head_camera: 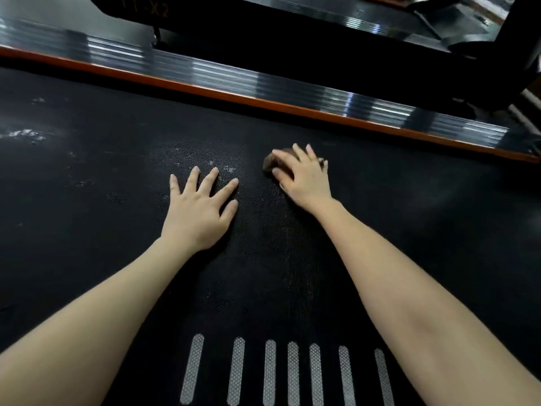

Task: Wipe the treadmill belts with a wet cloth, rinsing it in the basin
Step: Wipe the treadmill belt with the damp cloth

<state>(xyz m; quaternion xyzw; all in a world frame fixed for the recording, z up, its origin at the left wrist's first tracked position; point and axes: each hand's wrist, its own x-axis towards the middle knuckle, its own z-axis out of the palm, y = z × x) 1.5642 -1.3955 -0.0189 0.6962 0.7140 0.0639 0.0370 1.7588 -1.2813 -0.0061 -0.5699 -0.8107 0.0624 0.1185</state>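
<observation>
A black textured treadmill belt fills most of the head view. My right hand presses down on a small brown cloth, bunched up and mostly hidden under the fingers. My left hand lies flat on the belt, fingers spread, a little to the left of the cloth and holding nothing. Whitish dust specks mark the belt at the far left and just beyond my left fingertips. No basin is in view.
A ribbed metallic side rail with an orange edge strip runs diagonally past the hands. Beyond it stands a second dark machine frame. Several grey stripes are printed on the belt near the bottom edge.
</observation>
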